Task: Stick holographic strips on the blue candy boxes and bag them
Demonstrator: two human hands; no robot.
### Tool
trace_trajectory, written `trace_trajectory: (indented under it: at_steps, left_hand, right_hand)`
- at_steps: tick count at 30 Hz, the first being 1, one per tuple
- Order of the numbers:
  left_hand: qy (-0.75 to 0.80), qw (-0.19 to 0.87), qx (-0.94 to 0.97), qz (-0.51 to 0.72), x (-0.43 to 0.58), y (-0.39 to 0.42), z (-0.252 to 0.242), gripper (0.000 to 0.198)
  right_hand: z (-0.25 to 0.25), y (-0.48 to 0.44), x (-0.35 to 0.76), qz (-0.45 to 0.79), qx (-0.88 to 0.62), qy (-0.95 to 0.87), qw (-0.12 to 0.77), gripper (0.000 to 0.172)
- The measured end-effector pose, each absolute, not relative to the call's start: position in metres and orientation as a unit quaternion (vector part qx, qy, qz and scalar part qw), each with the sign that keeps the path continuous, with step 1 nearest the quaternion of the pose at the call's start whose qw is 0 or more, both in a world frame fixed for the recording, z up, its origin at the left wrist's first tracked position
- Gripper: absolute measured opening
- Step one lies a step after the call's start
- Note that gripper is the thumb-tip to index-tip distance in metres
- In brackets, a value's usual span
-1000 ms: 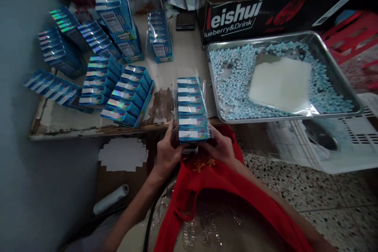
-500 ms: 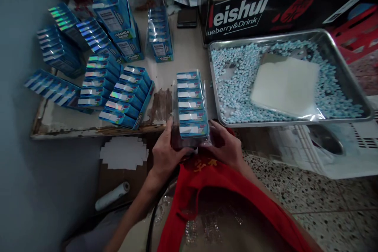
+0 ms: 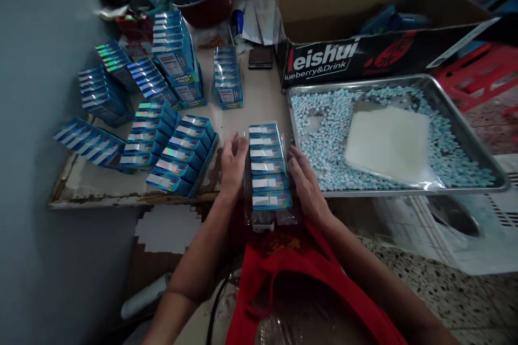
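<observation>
A row of several small blue candy boxes stands in a loose clear plastic bag at the table's front edge, its near end overhanging towards me. My left hand is along the left side of the bag, fingers stretched forward and apart. On the other side my right hand lies with straight fingers against or very near the plastic; whether it touches I cannot tell. Neither hand is wrapped round the pack. A small white piece shows below the bag's near end, above my red apron.
More packs of blue boxes crowd the table's left side, with one wrapped pack farther back. At right is a metal tray of pale blue candies, with a white sheet on them. Behind stand a black carton and a red bowl.
My hands have gone from gripping the pack's near end to lying along its two sides, fingers straightened. The whole scene sits lower as the camera has tilted up.
</observation>
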State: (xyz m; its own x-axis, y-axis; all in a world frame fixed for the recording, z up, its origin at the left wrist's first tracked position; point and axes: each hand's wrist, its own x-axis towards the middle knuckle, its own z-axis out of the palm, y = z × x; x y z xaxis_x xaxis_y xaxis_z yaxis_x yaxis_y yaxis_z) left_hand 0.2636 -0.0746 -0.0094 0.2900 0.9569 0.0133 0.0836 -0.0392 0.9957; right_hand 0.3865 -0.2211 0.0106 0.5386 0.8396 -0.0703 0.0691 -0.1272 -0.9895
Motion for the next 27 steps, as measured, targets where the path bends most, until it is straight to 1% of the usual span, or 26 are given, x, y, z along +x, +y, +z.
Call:
trace_trajectory:
  at_steps: [2,4,5,7,9,10,13,15,18,23,27]
  left_hand:
    - [0.425,0.560,0.577,0.415,0.273,-0.046,-0.012,0.059]
    - [0.385,0.636,0.543,0.392,0.280,-0.023,-0.019,0.051]
    - [0.362,0.674,0.520,0.379,0.282,-0.016,-0.023,0.049]
    - [0.334,0.724,0.476,0.371,0.286,-0.007,-0.033,0.046]
    - [0.328,0.746,0.447,0.369,0.288,-0.003,-0.040,0.043]
    - [0.327,0.754,0.438,0.365,0.289,-0.002,-0.043,0.042]
    - [0.312,0.767,0.423,0.368,0.293,-0.002,-0.045,0.042]
    - [0.308,0.763,0.422,0.382,0.298,-0.004,-0.044,0.040]
    - [0.326,0.745,0.429,0.393,0.303,-0.010,-0.041,0.039]
    - [0.331,0.731,0.437,0.408,0.304,-0.016,-0.041,0.044]
    - [0.336,0.723,0.443,0.411,0.305,-0.016,-0.042,0.045]
  right_hand:
    - [0.014,-0.198,0.401,0.264,-0.686,-0.350,0.581,0.067]
    - [0.011,-0.170,0.419,0.236,-0.688,-0.364,0.582,0.063]
    - [0.007,-0.155,0.428,0.259,-0.683,-0.363,0.579,0.056]
    - [-0.002,-0.129,0.442,0.346,-0.653,-0.341,0.581,0.045]
    - [-0.011,-0.111,0.450,0.395,-0.618,-0.304,0.607,0.042]
    - [-0.015,-0.106,0.452,0.397,-0.605,-0.288,0.627,0.042]
    - [-0.020,-0.099,0.448,0.369,-0.576,-0.255,0.683,0.041]
    - [-0.021,-0.097,0.442,0.366,-0.567,-0.236,0.699,0.040]
    - [-0.020,-0.094,0.436,0.370,-0.574,-0.213,0.699,0.042]
    - [-0.018,-0.091,0.431,0.354,-0.599,-0.217,0.684,0.053]
    - [-0.019,-0.091,0.429,0.356,-0.590,-0.223,0.690,0.052]
